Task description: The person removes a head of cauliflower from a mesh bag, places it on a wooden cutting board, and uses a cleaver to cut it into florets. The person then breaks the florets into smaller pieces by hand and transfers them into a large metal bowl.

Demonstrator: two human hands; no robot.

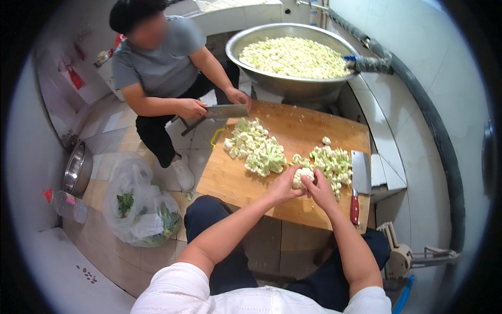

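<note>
Between my two hands is a cauliflower floret, held just above the near part of a wooden cutting board. My left hand grips its left side, while my right hand closes on it from the right. Behind and right of my hands lies a pile of cauliflower florets, with one small loose piece beyond it. A cleaver with a red handle rests along the board's right edge. Further left is another heap of cauliflower.
Across the board a co-worker holds a second cleaver. A large metal basin full of chopped cauliflower stands behind the board. On the floor at left are a plastic bag with green leaves, a plastic bottle and a metal bowl.
</note>
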